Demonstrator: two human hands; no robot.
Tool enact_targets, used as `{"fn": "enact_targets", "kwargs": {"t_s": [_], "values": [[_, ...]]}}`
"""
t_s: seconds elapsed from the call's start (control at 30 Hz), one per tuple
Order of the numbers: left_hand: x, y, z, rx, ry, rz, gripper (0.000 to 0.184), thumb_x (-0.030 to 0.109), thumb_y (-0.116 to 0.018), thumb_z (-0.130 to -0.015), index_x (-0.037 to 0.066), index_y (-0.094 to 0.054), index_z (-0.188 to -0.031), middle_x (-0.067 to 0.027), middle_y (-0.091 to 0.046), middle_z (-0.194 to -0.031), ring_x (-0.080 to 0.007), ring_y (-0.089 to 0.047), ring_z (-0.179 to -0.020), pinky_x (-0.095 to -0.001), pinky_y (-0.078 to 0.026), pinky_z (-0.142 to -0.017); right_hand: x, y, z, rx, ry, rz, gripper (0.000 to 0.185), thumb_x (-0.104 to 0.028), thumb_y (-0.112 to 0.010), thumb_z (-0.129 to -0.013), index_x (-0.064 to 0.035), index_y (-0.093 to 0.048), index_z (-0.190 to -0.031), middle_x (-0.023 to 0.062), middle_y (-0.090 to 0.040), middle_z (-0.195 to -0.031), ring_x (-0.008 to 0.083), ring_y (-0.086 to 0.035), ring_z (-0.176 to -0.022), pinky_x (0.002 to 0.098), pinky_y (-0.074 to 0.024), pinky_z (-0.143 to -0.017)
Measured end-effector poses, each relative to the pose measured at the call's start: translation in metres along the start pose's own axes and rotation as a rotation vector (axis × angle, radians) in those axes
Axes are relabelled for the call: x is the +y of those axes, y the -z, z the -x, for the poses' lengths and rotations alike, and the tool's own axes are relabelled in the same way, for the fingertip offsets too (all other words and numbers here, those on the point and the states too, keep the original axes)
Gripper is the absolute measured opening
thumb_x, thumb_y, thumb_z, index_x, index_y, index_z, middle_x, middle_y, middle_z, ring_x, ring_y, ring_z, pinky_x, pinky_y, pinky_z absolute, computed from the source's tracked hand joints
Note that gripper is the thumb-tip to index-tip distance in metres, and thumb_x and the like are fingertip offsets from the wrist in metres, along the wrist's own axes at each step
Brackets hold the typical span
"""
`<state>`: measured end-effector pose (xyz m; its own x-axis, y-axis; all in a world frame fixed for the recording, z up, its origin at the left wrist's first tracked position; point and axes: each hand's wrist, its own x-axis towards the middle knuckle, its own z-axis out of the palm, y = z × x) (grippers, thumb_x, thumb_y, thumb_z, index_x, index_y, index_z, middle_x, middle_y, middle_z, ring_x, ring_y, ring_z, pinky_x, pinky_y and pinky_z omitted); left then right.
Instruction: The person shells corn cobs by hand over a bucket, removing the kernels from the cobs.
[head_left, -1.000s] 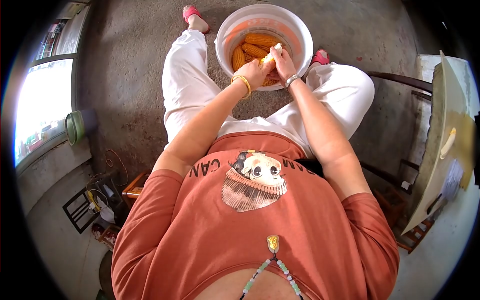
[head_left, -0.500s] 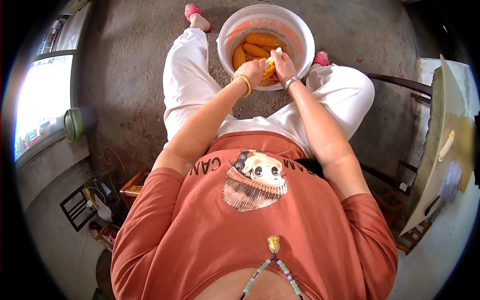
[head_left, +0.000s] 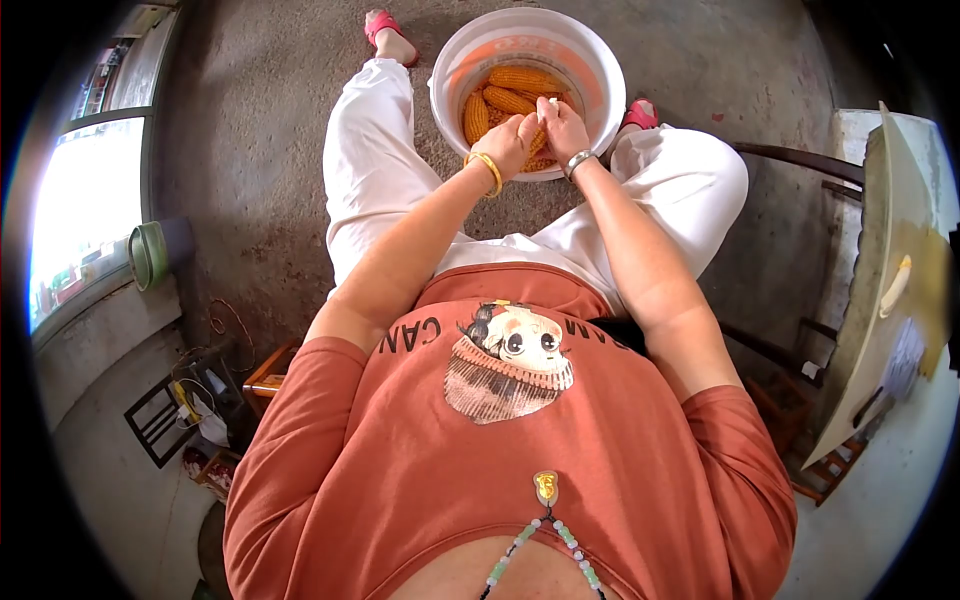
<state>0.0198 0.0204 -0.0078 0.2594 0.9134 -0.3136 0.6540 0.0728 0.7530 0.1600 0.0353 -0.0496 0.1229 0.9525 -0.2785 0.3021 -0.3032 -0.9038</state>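
A white bucket (head_left: 604, 75) stands on the floor between my feet, with several yellow corn cobs (head_left: 525, 80) inside. Over its near side my two hands meet. My left hand (head_left: 505, 143), with a gold bangle at the wrist, is closed against a corn cob that my fingers largely cover. My right hand (head_left: 564, 131), wearing a silver bracelet, is wrapped round the same cob, and a small pale tip shows at its fingers. Some yellow kernels are visible below and between the hands.
A dark wooden chair arm (head_left: 800, 164) reaches in from the right, beside a table (head_left: 862, 300) with papers on it. At the left are a window (head_left: 90, 210), a green container (head_left: 148, 255) and a dark rack (head_left: 160, 420) near the wall.
The pale end of the cob, which stuck out above my right hand, is now mostly covered. My left hand has moved away and then back against my right hand.
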Motion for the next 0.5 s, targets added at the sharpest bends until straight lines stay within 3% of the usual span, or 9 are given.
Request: {"fn": "enact_targets", "kwargs": {"t_s": [0.23,0.33,0.43,0.5], "values": [[-0.014,-0.005,-0.011,0.032,0.032,0.122,0.045,0.039,-0.033,-0.093,0.004,-0.055,-0.11,-0.0246,-0.06,-0.099,-0.0391,-0.055,-0.097,-0.0434,-0.042,-0.085,0.001,0.0,0.003,0.057,0.051,0.005,0.05,-0.048,-0.047,-0.088,0.0,-0.06,-0.083,0.0184,-0.063,-0.08,0.0345,-0.06,-0.078,0.0407,-0.0459,-0.07],[-0.024,-0.006,-0.016,-0.045,0.154,0.343,0.035,0.031,-0.039,-0.094,0.003,-0.059,-0.102,-0.0102,-0.062,-0.08,-0.0214,-0.06,-0.061,-0.033,-0.047,-0.054,0.018,-0.005,-0.008,0.053,0.037,-0.036,0.054,-0.051,-0.045,-0.088,0.0008,-0.06,-0.082,0.0186,-0.063,-0.079,0.0349,-0.06,-0.077,0.041,-0.0454,-0.071],[-0.011,0.003,-0.005,-0.047,0.23,0.574,0.031,0.029,-0.04,-0.094,0.006,-0.059,-0.102,-0.0038,-0.056,-0.072,-0.0113,-0.05,-0.045,-0.0245,-0.039,-0.038,0.031,-0.004,-0.019,0.077,-0.011,-0.054,0.057,-0.053,-0.043,-0.088,0.0015,-0.061,-0.084,0.0189,-0.063,-0.08,0.0345,-0.06,-0.077,0.0406,-0.0452,-0.072],[-0.012,0.003,-0.002,-0.03,0.225,0.652,0.031,0.03,-0.041,-0.095,0.006,-0.059,-0.103,-0.0037,-0.056,-0.07,-0.0108,-0.047,-0.041,-0.0233,-0.036,-0.035,0.029,-0.003,-0.019,0.094,-0.048,-0.071,0.059,-0.054,-0.042,-0.088,0.0019,-0.062,-0.086,0.0188,-0.063,-0.08,0.0336,-0.06,-0.078,0.0402,-0.0453,-0.072]]}}
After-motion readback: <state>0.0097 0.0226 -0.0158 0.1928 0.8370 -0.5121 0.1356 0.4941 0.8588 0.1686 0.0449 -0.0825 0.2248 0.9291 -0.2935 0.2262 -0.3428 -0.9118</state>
